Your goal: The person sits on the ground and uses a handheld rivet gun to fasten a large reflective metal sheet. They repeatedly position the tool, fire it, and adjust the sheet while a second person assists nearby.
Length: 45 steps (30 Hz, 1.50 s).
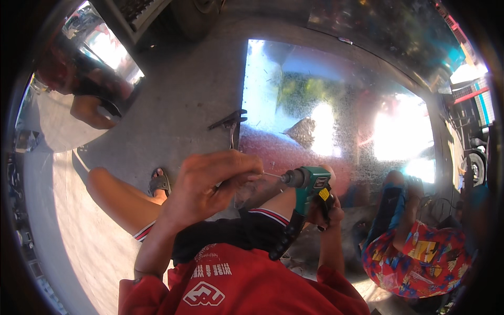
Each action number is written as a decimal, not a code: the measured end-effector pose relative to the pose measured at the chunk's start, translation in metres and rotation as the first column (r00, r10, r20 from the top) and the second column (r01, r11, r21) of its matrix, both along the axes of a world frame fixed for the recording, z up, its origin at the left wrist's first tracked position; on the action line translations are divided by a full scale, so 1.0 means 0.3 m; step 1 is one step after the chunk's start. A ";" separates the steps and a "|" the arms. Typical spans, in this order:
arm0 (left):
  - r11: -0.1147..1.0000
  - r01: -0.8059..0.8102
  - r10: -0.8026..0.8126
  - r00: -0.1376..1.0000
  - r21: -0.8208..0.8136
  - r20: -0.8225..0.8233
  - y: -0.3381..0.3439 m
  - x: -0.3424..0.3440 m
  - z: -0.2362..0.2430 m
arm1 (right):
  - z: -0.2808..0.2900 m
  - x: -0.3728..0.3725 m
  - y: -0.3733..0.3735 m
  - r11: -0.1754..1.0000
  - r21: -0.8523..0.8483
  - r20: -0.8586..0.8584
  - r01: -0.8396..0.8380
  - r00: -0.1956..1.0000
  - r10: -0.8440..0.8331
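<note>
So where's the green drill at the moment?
In the head view, the green drill is just right of centre, held in the right hand. Its chuck end points left, toward the left hand.

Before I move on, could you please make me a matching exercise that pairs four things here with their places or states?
Things:
1. Green-and-black power drill
2. Shiny rectangular metal sheet
3. Dark metal hand tool
4. Dark open-toed sandal

Places or states:
A. At the left edge of the sheet
B. Worn on a foot
C. Gripped by the right hand
D. Lying in front of the person, reflecting bright light

Right pairs: 1-C, 2-D, 3-A, 4-B.
</note>
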<state>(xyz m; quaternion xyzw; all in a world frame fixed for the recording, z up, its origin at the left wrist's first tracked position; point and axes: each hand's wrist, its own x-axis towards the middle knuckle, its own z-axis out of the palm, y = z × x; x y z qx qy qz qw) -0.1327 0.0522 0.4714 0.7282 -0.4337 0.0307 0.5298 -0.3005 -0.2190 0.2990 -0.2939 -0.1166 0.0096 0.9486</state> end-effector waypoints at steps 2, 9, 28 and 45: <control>0.999 0.000 -0.001 1.000 0.048 0.011 0.003 -0.005 0.013 | -0.002 -0.007 -0.011 0.998 -0.056 0.022 -0.002 1.000 0.003; 0.995 -0.025 0.059 0.930 0.097 -0.364 -0.025 0.002 -0.004 | 0.037 -0.030 -0.017 0.958 -0.244 0.024 0.150 0.989 -0.149; 0.812 -0.534 -0.482 -0.389 -0.235 -0.785 -0.091 0.205 -0.808 | 0.089 0.238 0.178 0.682 -0.664 -0.595 -0.308 0.770 -0.231; 0.731 -0.657 -0.356 -0.599 0.185 -0.717 -0.127 -0.076 -1.450 | -0.367 0.223 0.391 0.776 -0.494 -0.848 -0.392 0.417 -0.329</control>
